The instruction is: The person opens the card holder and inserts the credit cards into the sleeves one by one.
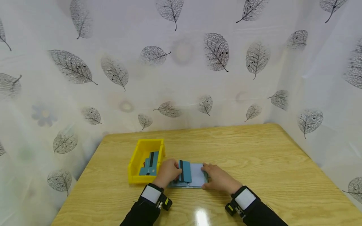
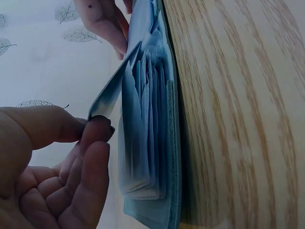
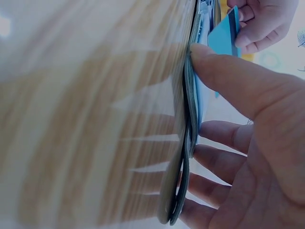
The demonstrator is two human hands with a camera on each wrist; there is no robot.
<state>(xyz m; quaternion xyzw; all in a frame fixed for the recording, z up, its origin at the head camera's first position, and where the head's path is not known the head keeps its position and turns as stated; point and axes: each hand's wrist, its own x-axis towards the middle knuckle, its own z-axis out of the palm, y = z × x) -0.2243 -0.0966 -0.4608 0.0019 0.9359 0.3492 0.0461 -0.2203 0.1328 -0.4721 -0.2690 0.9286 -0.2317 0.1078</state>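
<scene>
The left hand's (image 1: 167, 172) grip pinches a blue card (image 1: 185, 172), tilted at the open wallet (image 1: 198, 176) on the desk (image 1: 254, 157); the right hand's (image 1: 219, 180) grip holds the wallet's right end; other cards (image 1: 153, 160) lie in the yellow box (image 1: 141, 179).

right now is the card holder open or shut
Open: the card holder lies spread on the table, its sleeves exposed beside the left hand.

Even light fills the head view, white glare (image 1: 201, 217) marking the near tabletop (image 1: 249, 153); both wrist views look dimmer, bluish, the right one's foreground blurred.
</scene>
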